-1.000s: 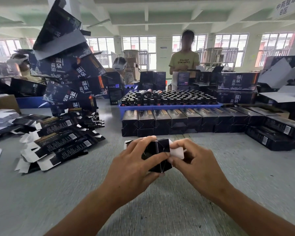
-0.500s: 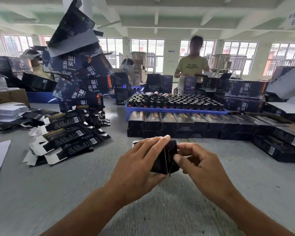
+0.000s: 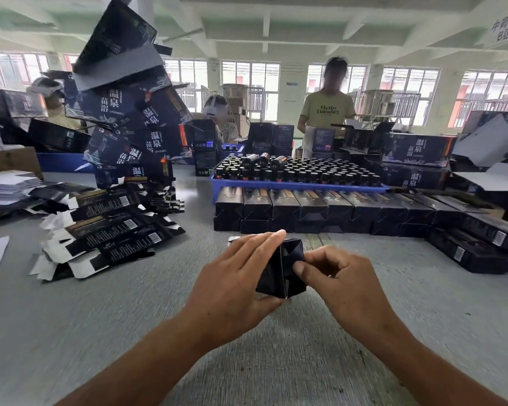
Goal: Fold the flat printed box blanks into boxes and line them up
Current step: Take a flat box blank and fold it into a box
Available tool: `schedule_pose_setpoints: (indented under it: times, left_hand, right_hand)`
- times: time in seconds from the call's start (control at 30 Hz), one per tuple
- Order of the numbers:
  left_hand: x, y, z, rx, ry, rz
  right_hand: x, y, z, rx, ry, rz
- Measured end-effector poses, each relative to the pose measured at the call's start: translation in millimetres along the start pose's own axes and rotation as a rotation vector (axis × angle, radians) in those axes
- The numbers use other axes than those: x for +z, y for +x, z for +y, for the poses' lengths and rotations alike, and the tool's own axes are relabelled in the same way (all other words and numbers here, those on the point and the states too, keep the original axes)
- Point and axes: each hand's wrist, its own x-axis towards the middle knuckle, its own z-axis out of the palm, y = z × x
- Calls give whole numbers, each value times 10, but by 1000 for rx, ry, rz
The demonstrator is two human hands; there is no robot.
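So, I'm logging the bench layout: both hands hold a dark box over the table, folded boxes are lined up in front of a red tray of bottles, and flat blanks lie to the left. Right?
Not quite: the tray of bottles is blue, not red, as the head view shows. Otherwise yes: the left hand and right hand hold the dark box, folded boxes stand lined up in front of the tray, and flat blanks lie to the left.

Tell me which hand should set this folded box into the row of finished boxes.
Left, probably. The left hand wraps the box with fingers over its top, carrying it. The right hand only pinches the end flap with its thumb. The row lies straight ahead.
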Motion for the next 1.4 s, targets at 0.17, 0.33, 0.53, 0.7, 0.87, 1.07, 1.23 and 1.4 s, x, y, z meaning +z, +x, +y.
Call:
schedule_pose_setpoints:
  times: [0.17, 0.33, 0.53, 0.7, 0.87, 1.07, 1.23, 1.4]
  left_hand:
    - [-7, -6, -12, -4, -2, -1]
    - [9, 0, -25, -7, -6, 18]
    - [63, -5, -8, 138, -7, -59]
    - [46, 13, -20, -85, -22, 95]
    - [-67, 85, -71, -593, -557, 215]
    - [-130, 116, -91, -671, -1041, 172]
    - [-102, 98, -33, -592, -993, 60]
    - [-106, 111, 1, -570, -973, 82]
  right_hand:
    - [-54, 14, -18, 20, 54, -67]
    - [-73, 23, -9, 13, 73, -89]
    - [1, -8, 17, 40, 39, -159]
    - [-50, 81, 56, 188, 259, -102]
    - [-57, 96, 123, 292, 374, -217]
    - [-18, 38, 82, 244, 223, -298]
    - [-83, 59, 9, 128, 307, -111]
    - [-93, 72, 12, 72, 367, -95]
